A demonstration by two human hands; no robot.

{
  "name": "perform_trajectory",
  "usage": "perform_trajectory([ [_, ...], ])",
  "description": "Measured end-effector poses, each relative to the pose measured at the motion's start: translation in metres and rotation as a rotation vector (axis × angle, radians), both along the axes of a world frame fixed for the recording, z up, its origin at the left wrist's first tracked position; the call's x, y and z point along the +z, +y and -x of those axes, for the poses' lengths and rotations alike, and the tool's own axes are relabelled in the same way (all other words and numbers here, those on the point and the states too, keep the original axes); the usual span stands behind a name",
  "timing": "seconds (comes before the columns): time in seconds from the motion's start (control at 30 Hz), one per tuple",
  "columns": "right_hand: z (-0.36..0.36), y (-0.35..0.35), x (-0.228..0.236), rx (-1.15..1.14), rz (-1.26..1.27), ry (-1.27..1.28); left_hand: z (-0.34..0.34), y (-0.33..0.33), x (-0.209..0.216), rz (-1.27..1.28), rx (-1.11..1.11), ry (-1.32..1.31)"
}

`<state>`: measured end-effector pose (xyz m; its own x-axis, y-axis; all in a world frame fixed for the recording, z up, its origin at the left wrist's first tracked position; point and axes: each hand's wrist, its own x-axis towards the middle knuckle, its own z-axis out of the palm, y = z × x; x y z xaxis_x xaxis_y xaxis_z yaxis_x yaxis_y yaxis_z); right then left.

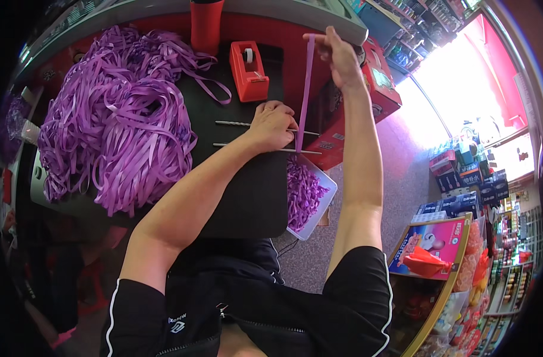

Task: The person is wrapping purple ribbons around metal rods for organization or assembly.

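Observation:
My left hand (272, 126) lies knuckles up near the right edge of the black table, its fingers curled over a metal rod (233, 123). A second metal rod (224, 144) runs below it, passing under my wrist; both rods stick out past the table edge. My right hand (341, 59) is raised at the far right, with a strip of purple ribbon (307, 86) looped over its outstretched index finger. The ribbon runs taut down to the rods beside my left fingertips. A big tangled heap of purple ribbon (114, 131) covers the table's left side.
A red tape dispenser (248, 74) and a red cylindrical container (206, 30) stand at the back of the black table (242, 202). Below its right edge sits a white bin (328, 199) holding short purple ribbon pieces (303, 199). A red box (381, 89) and stocked shelves lie farther right.

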<state>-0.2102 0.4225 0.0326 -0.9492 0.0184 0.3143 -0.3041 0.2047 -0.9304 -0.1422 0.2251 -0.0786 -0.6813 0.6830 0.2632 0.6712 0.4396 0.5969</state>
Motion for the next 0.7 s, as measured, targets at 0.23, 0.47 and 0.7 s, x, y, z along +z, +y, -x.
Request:
perform_trajectory([
  [0.23, 0.044, 0.029, -0.145, -0.111, 0.135, -0.352, -0.005, -0.001, -0.006, -0.040, 0.084, 0.051],
  [0.47, 0.006, 0.020, -0.271, 0.090, 0.301, -0.484, -0.007, 0.007, -0.005, -0.142, 0.149, 0.059],
  [0.7, -0.143, -0.016, -0.323, -0.001, -0.141, -0.023, -0.009, 0.002, -0.002, -0.147, 0.124, 0.085],
])
